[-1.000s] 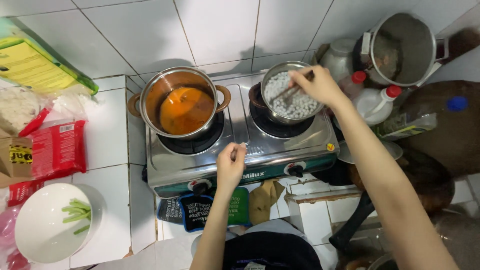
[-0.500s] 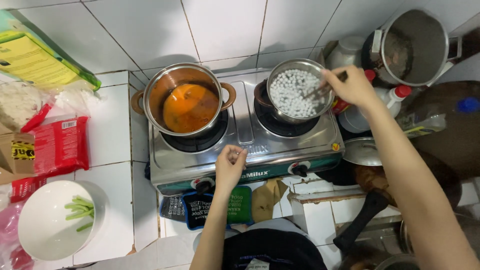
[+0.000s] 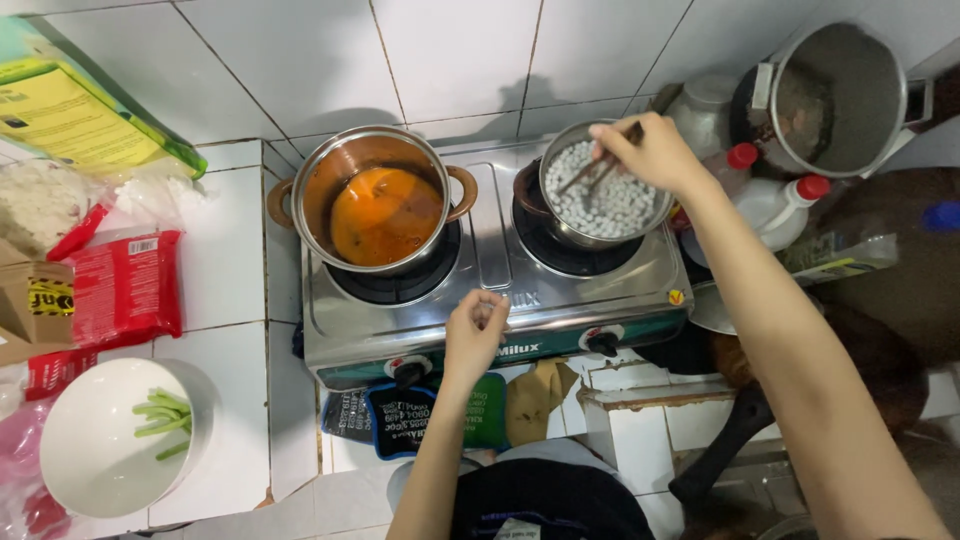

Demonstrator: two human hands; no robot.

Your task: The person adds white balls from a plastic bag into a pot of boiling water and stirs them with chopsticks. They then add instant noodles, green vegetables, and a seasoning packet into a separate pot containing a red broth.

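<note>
Dark chopsticks [image 3: 600, 163] slanting down-left into pot [image 3: 560, 222]

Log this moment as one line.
right hand: chopsticks in steel pot of white balls | left hand: above stove front

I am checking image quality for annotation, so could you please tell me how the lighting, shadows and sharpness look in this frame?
Head view: bright, even light on the white tiles; soft shadows of the pots fall on the wall; the steel stove shows mild glare; the right hand over the pot of white balls is slightly soft; the right corner is dim.
</note>
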